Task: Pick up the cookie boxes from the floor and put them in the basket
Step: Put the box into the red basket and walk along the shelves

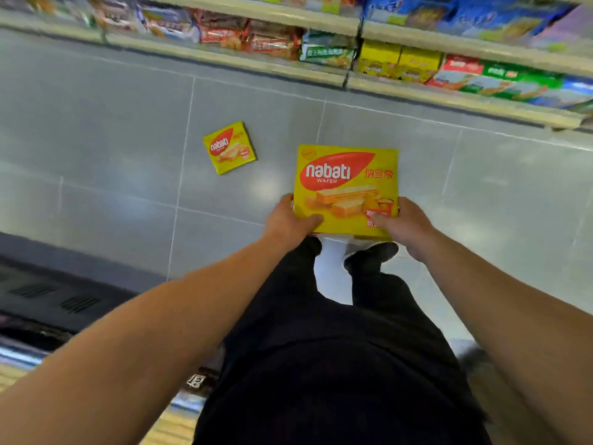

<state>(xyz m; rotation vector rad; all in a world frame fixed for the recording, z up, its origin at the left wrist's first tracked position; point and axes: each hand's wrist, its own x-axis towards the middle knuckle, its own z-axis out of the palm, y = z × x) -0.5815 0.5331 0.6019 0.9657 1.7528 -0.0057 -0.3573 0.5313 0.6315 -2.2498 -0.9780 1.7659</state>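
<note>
A yellow Nabati wafer box [345,184] is held face up above the grey tiled floor, in front of my legs. My left hand [288,220] grips its lower left corner with the thumb on the top face. At the lower right corner my right hand [402,224] holds it the same way. A second yellow Nabati box [229,147] lies flat on the floor tiles, further away and to the left of the held one. No basket is in view.
Store shelves [353,27] stocked with snack packs and boxes run along the top of the view. A dark low unit [64,293] with vent slots stands at the left. My black trousers and shoes [369,258] are below the held box.
</note>
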